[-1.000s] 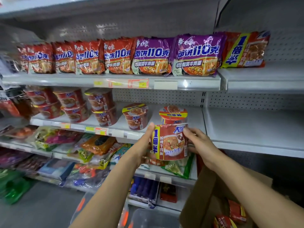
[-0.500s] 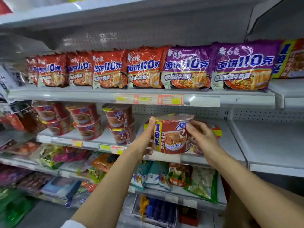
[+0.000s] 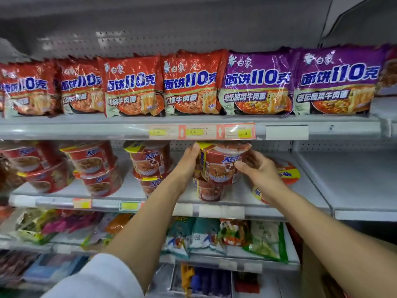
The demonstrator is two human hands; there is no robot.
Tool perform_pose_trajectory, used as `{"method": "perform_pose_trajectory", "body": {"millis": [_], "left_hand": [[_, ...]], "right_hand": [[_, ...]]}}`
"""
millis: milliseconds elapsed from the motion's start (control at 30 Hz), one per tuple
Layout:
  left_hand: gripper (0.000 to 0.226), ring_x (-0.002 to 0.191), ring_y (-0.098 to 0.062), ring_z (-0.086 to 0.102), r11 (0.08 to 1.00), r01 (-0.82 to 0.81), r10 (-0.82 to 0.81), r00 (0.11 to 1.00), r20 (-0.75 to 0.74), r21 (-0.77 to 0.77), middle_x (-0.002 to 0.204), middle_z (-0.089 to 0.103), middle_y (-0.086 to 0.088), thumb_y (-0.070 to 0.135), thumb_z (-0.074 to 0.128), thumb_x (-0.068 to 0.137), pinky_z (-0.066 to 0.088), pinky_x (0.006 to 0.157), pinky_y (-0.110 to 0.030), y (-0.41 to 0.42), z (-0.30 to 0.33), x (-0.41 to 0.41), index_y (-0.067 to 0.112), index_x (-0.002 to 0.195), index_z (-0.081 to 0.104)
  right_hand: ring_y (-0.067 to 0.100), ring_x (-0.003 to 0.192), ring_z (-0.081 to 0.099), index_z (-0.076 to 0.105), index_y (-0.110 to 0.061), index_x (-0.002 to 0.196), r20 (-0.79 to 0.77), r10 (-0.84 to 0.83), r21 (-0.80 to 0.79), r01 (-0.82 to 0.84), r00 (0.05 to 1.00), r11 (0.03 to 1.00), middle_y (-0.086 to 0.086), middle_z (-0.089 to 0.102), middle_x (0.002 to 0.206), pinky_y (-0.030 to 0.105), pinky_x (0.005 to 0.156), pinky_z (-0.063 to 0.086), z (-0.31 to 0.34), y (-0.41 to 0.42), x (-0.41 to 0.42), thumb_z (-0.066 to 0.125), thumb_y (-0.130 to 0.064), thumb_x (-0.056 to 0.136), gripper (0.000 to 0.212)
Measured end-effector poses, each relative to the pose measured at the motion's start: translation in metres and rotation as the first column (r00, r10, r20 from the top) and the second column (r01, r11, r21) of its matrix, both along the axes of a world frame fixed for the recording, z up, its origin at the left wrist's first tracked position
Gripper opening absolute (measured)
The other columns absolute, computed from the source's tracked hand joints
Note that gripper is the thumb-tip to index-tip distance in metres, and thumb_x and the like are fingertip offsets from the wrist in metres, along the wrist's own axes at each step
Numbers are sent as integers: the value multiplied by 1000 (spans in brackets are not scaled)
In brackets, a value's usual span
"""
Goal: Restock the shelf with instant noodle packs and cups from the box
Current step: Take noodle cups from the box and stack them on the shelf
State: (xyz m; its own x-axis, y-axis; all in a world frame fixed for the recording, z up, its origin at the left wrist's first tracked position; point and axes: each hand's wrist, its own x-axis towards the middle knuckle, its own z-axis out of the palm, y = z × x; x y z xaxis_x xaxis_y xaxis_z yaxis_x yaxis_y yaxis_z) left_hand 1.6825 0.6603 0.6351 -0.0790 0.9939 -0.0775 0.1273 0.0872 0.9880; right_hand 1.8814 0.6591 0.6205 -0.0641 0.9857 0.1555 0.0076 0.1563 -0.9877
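A red instant noodle cup with a yellow side band sits on top of another red cup on the middle shelf. My left hand holds its left side and my right hand grips its right side. Behind my right wrist another cup shows only its red and yellow lid. To the left stand stacked red cups, more stacked red cups and, at the far left, further red cups. Red noodle packs and purple noodle packs line the upper shelf.
The middle shelf is bare to the right of the cups. The upper shelf's front edge with price tags hangs just above the held cup. Snack bags fill the lower shelf. A brown box edge shows at the bottom right.
Both hands carried the cup up from in front of the shelf edge and in over the middle shelf, onto the lone cup standing there. The view moved closer and upward.
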Motion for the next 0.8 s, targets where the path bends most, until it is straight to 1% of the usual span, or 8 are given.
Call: {"method": "perform_pose_trajectory", "body": {"millis": [133,233,333,400,500,633,733,800], "left_hand": [[48,115,-20,56,1000,24,-24,998,63,-7,135,56,-2,50,29,105,44,86,-28,17,-1,-8,23,142,42],[49,113,-20,57,1000,19,-18,997,75,-9,139,53,-1,52,31,104,44,78,-26,26,-4,-15,26,145,40],[53,126,-26,53,999,33,-30,996,82,-30,145,50,-5,55,30,103,41,76,-25,33,-9,-22,27,147,38],[56,129,-27,51,999,30,-26,995,96,-41,146,49,-5,57,29,102,39,79,-27,38,-14,-26,26,147,39],[58,129,-27,51,998,14,-8,994,109,-58,146,49,-5,59,30,101,41,79,-28,48,-23,-32,25,147,41],[59,128,-27,52,998,15,-6,990,140,-68,148,48,-6,58,34,100,46,92,-32,55,-30,-38,24,147,42],[56,128,-26,53,997,28,-13,983,182,-77,146,50,-7,56,34,101,48,91,-32,55,-28,-39,24,146,42],[56,131,-28,51,996,30,-10,976,219,-88,148,48,-6,56,36,100,48,96,-36,54,-28,-39,26,147,41]], "right_hand": [[17,114,60,54,-13,132,-15,-43,-27,42,999,999,0,66,121,46,104,46,-6,14,-14,73,-10,83,53],[18,114,60,54,-12,130,-2,-56,-32,56,998,998,2,66,120,46,104,46,-11,23,-23,72,-8,84,50],[17,115,58,53,-17,130,49,-59,-28,60,997,998,-1,64,120,42,103,46,-13,31,-32,71,-12,86,48],[16,115,58,52,-18,132,59,-51,-33,53,997,998,-1,64,122,43,102,47,-15,37,-36,71,-14,86,50],[19,119,57,49,-18,134,78,-39,-60,44,996,997,0,62,126,44,103,45,-19,42,-42,72,-16,86,53],[16,124,50,39,-19,142,87,-23,-90,31,996,995,0,54,135,42,106,42,-20,47,-45,69,-13,88,63],[22,126,51,33,-26,145,82,-12,-112,22,997,993,5,54,138,51,107,42,-22,50,-46,69,-14,88,68],[26,125,53,31,-30,144,86,-9,-133,20,996,991,7,54,138,55,105,43,-24,51,-47,70,-16,88,70]]}}
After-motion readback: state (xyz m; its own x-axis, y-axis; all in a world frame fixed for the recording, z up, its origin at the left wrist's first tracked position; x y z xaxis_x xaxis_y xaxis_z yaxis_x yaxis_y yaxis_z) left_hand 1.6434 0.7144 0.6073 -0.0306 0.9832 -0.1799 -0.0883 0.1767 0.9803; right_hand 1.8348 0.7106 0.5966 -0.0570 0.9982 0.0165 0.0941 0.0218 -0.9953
